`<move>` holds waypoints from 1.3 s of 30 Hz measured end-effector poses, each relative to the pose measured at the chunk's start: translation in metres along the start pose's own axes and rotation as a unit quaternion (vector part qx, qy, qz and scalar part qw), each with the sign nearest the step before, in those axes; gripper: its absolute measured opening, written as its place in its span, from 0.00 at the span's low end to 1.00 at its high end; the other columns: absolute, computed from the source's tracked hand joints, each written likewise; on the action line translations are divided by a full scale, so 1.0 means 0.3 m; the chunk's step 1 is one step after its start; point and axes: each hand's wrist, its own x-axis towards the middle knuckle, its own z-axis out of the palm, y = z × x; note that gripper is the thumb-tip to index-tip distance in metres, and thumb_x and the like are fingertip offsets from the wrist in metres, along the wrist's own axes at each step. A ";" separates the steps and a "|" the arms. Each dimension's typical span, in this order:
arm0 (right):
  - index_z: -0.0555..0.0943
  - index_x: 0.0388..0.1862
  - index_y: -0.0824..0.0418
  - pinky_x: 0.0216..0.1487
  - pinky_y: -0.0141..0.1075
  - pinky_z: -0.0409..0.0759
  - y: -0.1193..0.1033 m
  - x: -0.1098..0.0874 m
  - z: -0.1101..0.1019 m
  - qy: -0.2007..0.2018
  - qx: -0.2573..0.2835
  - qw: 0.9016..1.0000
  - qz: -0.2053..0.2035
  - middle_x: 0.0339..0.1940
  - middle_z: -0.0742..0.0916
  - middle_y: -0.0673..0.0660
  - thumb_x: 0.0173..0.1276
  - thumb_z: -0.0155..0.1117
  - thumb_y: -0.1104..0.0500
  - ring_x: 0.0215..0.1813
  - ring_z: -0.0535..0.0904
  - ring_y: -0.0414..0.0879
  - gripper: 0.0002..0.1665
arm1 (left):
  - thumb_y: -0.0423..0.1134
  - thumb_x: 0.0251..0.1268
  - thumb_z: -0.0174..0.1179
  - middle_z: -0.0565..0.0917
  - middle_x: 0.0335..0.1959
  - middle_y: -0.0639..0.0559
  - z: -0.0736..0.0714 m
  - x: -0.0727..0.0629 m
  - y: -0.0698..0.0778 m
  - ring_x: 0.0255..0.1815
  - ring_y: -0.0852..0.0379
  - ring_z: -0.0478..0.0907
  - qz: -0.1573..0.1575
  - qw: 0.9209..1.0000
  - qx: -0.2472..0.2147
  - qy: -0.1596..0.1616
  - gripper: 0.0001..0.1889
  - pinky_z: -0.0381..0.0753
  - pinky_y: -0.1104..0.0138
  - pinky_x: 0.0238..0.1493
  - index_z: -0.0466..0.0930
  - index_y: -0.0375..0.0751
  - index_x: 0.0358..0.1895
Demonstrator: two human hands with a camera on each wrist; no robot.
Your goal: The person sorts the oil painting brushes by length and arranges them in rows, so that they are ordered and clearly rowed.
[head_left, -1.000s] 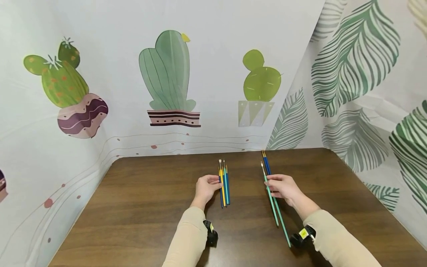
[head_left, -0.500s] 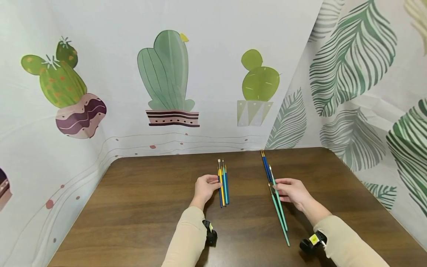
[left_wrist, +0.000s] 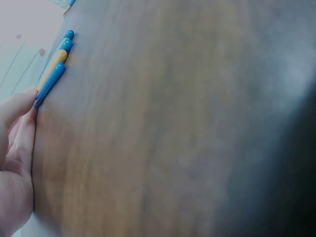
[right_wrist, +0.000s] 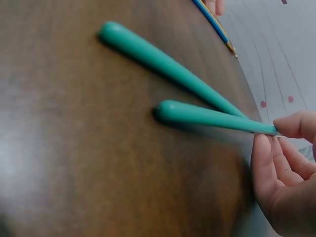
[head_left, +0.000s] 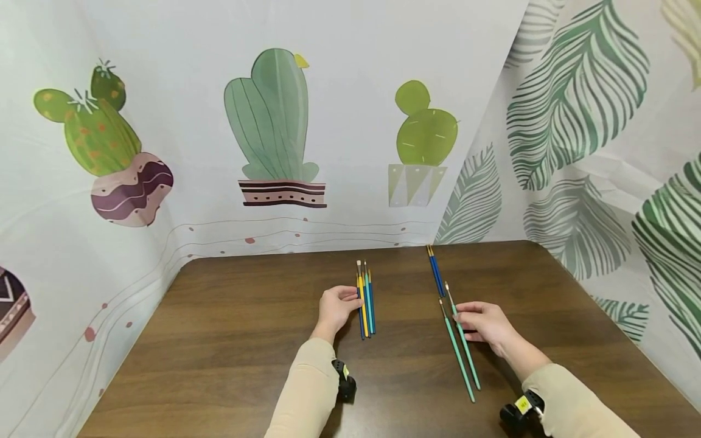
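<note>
In the head view, my left hand [head_left: 336,311] rests at the left side of a row of blue, yellow and teal paintbrushes [head_left: 369,307], thumb and fingers pinching the outer blue and yellow handles. The left wrist view shows the rounded handle ends [left_wrist: 60,69] beyond the thumb. My right hand [head_left: 487,323] pinches a green paintbrush [head_left: 470,360] between thumb and fingertips, near its upper part. Just left of it lies a second green paintbrush [head_left: 457,351], nearly parallel. Both green handles show large in the right wrist view, the held one [right_wrist: 207,115] nearer the hand.
Two blue paintbrushes [head_left: 436,272] lie side by side behind the green ones, bristles at the table's back edge. The brown wooden table [head_left: 230,365] meets a cloth backdrop [head_left: 350,134] printed with cacti and leaves. Each wrist wears a small black camera [head_left: 345,382].
My right hand has moved right and toward me with its green paintbrush, from over the left side of the other green one to its right. The left hand has stayed in place.
</note>
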 end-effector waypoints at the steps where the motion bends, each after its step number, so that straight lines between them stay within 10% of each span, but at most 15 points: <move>1: 0.68 0.59 0.78 0.32 0.34 0.84 0.003 -0.003 0.001 0.001 -0.002 1.000 -0.001 0.32 0.85 0.48 0.62 0.62 0.64 0.33 0.81 0.39 0.30 | 0.30 0.51 0.69 0.85 0.44 0.39 0.000 0.000 0.000 0.47 0.48 0.84 0.001 1.000 0.000 0.000 0.16 0.83 0.62 0.49 0.82 0.32 0.46; 39: 0.76 0.45 0.75 0.23 0.36 0.83 0.009 -0.028 0.032 0.051 -0.117 0.992 -0.002 0.30 0.88 0.58 0.54 0.69 0.65 0.28 0.82 0.43 0.21 | 0.31 0.52 0.69 0.85 0.45 0.39 0.001 -0.005 0.004 0.47 0.48 0.84 -0.001 1.000 0.003 0.002 0.16 0.83 0.62 0.49 0.82 0.32 0.46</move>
